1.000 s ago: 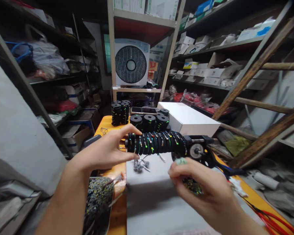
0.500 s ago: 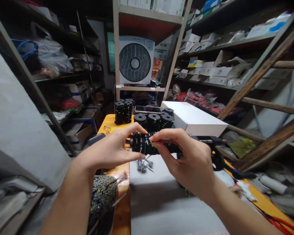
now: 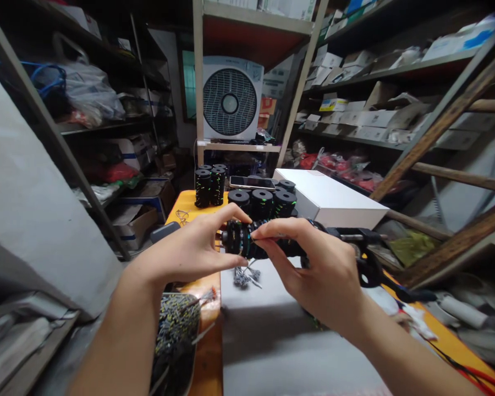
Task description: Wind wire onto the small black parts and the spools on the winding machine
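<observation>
Loaded shelves crowded both sides of the room, a box fan (image 3: 230, 102) faced me from the rack at the back, and an orange table (image 3: 185, 201) ran toward it: that was my head view. Front and centre, there was the black roll (image 3: 233, 237), lying sideways over a grey-white board (image 3: 268, 352), small coloured bits along its bands! On its left end I had the left hand (image 3: 198, 242), index finger above, thumb below, spanning it; whether they pressed on it, I couldn't tell. In came the right hand (image 3: 313, 264) across the front, thumb and index tips pinched together against the roll, anything between them too small for me to make out. Just below lay a grey bundle (image 3: 242, 278); nearer me, at the left, a bin (image 3: 196, 352) full of tiny pieces. Beyond the hands stood more black rolls (image 3: 262, 203), a phone (image 3: 252, 182) resting on top, and a white box (image 3: 330, 195) right beside them.
</observation>
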Demonstrator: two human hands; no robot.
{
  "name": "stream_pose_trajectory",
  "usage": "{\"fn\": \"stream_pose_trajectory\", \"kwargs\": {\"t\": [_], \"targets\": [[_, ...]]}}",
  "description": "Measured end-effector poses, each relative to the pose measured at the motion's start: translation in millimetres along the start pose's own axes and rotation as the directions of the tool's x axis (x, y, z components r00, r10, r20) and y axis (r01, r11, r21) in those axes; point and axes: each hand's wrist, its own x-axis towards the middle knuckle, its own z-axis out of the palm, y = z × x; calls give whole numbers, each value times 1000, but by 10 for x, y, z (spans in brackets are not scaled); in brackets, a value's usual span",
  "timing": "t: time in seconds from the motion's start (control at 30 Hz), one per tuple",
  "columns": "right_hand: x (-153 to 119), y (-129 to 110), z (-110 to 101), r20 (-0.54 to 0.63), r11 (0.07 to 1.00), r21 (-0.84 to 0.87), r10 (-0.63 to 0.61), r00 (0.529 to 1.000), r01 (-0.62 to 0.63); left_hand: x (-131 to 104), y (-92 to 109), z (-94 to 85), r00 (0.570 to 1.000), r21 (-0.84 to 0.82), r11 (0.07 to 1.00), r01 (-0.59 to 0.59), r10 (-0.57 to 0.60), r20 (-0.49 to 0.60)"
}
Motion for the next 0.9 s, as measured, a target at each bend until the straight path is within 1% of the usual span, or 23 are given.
{"fn": "stream_pose_trajectory", "kwargs": {"t": [0.07, 0.2, 0.3, 0.47, 0.57, 0.67, 0.77, 0.9], "targets": [[-26, 30, 3, 25, 999, -8, -33, 999, 33, -3, -9, 6, 1000, -3, 1000, -6, 6, -5], [-66, 78, -1, 106, 991, 11, -132, 986, 132, 1, -31, 14, 998, 28, 999, -45, 46, -49], [-64, 83, -10, 133, 976, 26, -216, 967, 214, 1, -33, 12, 998, 24, 999, -45, 46, -32], [-29, 68, -27, 173, 939, -54, -327, 929, 340, -3, -26, 9, 998, 34, 998, -58, 59, -33], [8, 42, -40, 194, 902, -127, -385, 902, 412, -3, -34, 10, 999, 31, 999, -43, 44, -26], [49, 16, -54, 225, 850, -197, -446, 867, 488, -2, -44, 9, 998, 45, 998, -53, 55, -31], [66, 12, -58, 270, 803, -224, -494, 827, 553, -6, -48, 6, 997, 44, 997, -71, 72, -31], [44, 35, -58, 302, 752, -235, -545, 782, 615, -9, -54, 5, 997, 54, 996, -72, 74, -29]]}}
